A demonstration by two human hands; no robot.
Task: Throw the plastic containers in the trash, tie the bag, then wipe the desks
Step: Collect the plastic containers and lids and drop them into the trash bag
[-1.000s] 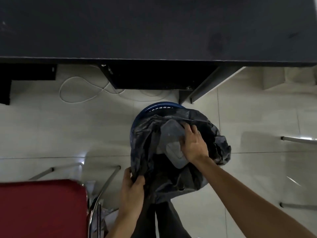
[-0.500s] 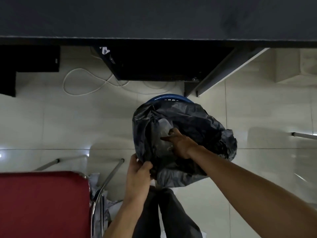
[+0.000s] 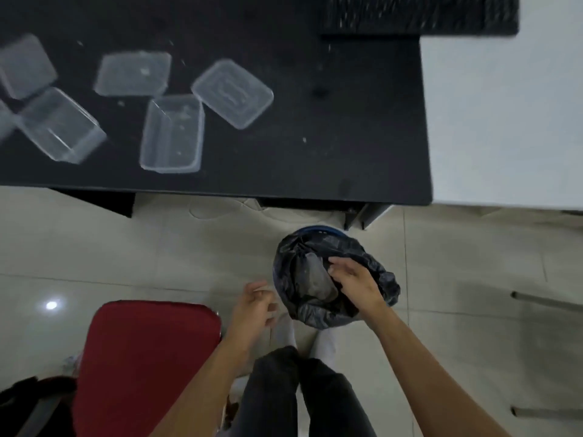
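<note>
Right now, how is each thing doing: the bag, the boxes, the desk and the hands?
Desk: crumbs on it, not wiped.
Trash bag: untied, mouth open, in the blue bin.
Container in the bag: lying inside.
Open container: upright on the desk, no lid.
Lid: flat on the desk.
Left hand: loosely curled, holding nothing, beside the bag.
Right hand: fingers relaxed, over the bag's mouth.

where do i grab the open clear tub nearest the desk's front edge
Grip the open tub by its near short wall, coming from above at the desk's front edge. It stands upright, mouth up, so a thumb can likely drop inside the rim while fingers pinch outside.
</note>
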